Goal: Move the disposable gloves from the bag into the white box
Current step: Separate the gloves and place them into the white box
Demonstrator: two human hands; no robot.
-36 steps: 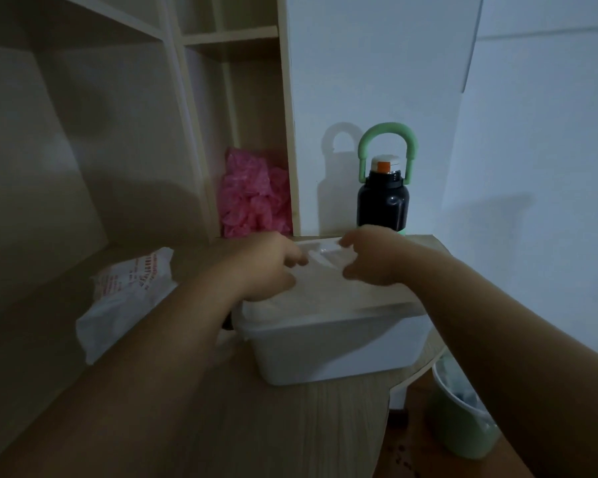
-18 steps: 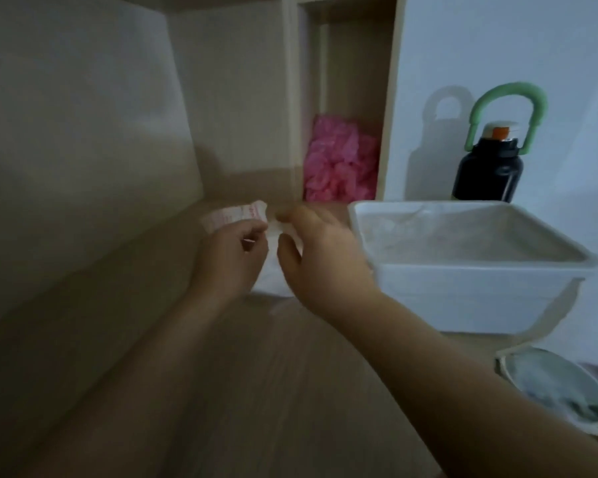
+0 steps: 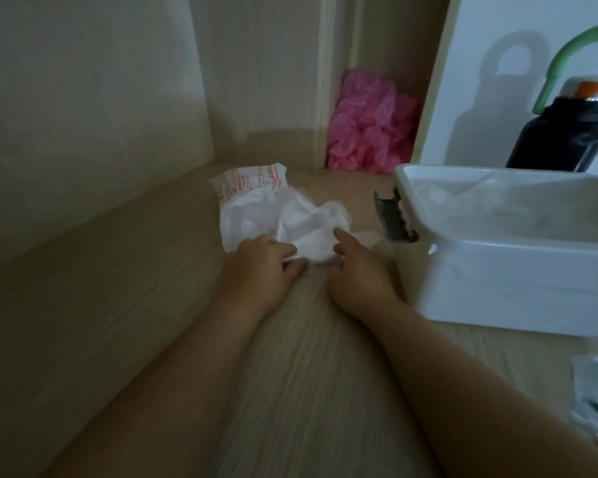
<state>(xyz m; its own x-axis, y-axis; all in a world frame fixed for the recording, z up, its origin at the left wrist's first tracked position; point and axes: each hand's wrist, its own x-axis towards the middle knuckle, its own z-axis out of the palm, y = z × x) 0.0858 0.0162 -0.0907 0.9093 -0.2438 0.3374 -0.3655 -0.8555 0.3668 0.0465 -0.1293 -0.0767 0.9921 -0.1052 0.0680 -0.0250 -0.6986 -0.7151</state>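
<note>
Grey toothed clip [image 3: 392, 219] sits between bag [image 3: 252, 208] and white box [image 3: 497, 288].

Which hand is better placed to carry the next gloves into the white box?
Probably the right hand: it touches the loose gloves and is the hand nearer the white box. The left hand pinches the near end of the bag, so it can keep that steady.

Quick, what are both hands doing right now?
Left hand: pinches the glove bag.
Right hand: index finger touches the bag's plastic; whether it grips cannot be told.
</note>
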